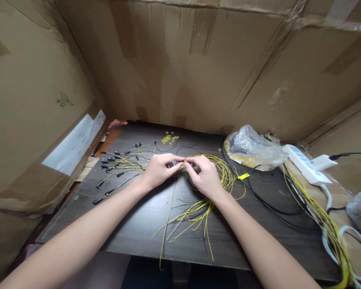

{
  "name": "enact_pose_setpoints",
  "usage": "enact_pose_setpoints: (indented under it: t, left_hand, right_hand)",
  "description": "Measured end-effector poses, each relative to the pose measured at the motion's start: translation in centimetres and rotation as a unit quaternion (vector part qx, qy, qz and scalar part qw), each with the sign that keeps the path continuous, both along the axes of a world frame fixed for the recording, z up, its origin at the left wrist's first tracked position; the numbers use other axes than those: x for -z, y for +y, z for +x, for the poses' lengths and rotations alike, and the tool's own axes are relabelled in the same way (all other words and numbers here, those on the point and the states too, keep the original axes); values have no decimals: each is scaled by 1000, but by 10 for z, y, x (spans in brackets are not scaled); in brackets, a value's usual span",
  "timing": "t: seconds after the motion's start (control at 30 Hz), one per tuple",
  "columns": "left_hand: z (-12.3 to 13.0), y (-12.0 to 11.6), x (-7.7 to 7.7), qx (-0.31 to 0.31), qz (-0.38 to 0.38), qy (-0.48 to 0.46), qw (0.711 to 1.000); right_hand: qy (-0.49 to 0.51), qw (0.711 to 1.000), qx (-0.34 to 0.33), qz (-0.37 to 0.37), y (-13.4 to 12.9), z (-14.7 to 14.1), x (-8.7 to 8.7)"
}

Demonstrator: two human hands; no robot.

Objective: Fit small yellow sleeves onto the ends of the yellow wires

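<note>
My left hand [161, 170] and my right hand [205, 176] meet over the middle of the table, thumb and fingertips pinched together. Between the fingertips is a thin yellow wire [169, 216], whose loose end runs down past the table's front edge. Whether a small yellow piece sits on it there is too small to tell. Under and around my right hand lies a coiled bundle of yellow wires [228, 172], its cut ends fanned out toward me. To the left of my left hand, the other ends carry black connectors [100, 184], spread over the table.
Small yellow pieces [168, 139] lie in a pile at the back of the dark table [132, 224]. On the right are a clear plastic bag [252, 146], a white power strip [305, 162], black cables [270, 206] and more yellow wires [325, 224]. Cardboard walls [174, 68] enclose the table.
</note>
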State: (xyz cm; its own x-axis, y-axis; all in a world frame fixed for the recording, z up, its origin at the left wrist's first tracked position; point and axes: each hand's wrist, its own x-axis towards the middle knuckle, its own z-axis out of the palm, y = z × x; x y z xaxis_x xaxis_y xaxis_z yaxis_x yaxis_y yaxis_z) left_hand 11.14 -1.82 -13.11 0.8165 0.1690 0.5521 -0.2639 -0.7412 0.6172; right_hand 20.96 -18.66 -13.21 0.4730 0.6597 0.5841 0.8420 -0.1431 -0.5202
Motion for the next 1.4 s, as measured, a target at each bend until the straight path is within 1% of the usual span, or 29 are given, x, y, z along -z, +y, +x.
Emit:
enact_pose_setpoints:
  t: [0.2,0.4,0.57,0.8,1.13,1.4]
  left_hand:
    - [0,0,0,4,12,-8,1000]
    - [1,-1,0,-11,-8,9,1000]
    - [1,-2,-1,-9,-13,5,1000]
    - [0,-2,-5,-2,0,-2,1000]
    - [0,-1,-2,1,7,10,1000]
    - [-1,-2,-3,0,-5,25,1000]
  right_hand:
    - [-5,1000,11,10,0,0,0]
    - [-5,1000,18,23,0,-1,1]
    - [-1,1000,22,17,0,-2,0]
    - [2,1000,18,13,0,-2,-3]
    - [9,1000,18,3,0,0,0]
    - [9,1000,16,6,-1,-2,-3]
